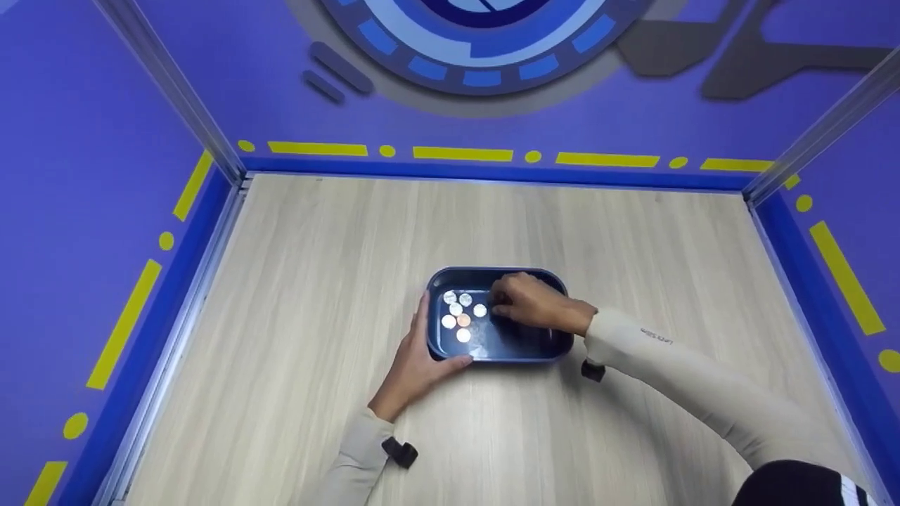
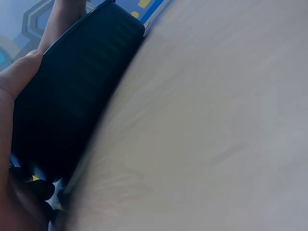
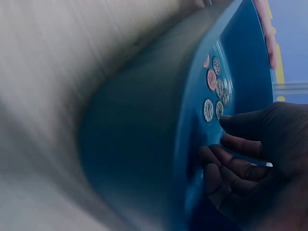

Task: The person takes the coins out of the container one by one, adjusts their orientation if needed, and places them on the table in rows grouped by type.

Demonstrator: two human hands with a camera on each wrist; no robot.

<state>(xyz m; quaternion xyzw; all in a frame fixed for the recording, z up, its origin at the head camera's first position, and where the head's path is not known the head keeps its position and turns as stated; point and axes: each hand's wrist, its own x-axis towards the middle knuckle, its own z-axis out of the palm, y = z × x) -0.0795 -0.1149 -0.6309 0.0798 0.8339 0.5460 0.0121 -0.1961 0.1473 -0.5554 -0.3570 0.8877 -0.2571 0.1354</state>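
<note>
Seven coins (image 1: pixel 455 309) lie leftward in the dark tray (image 1: pixel 513 348) on the desk (image 1: pixel 316 295), its near-left corner clasped by the left hand (image 1: pixel 415 362), and the work looks unfinished, the right hand's (image 1: pixel 531 301) fingers curled inside, around what I can't tell.

Head view: high, fwd/down over tray (image 1: pixel 510 346). Wrist views: low, close, tilted; R shares coins (image 1: pixel 456 309) w/ head.

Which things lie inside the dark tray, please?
Seven coins are visible on the floor of the tray, grouped toward its left end. The right hand is inside; whatever lies hidden under it cannot be seen.
</note>
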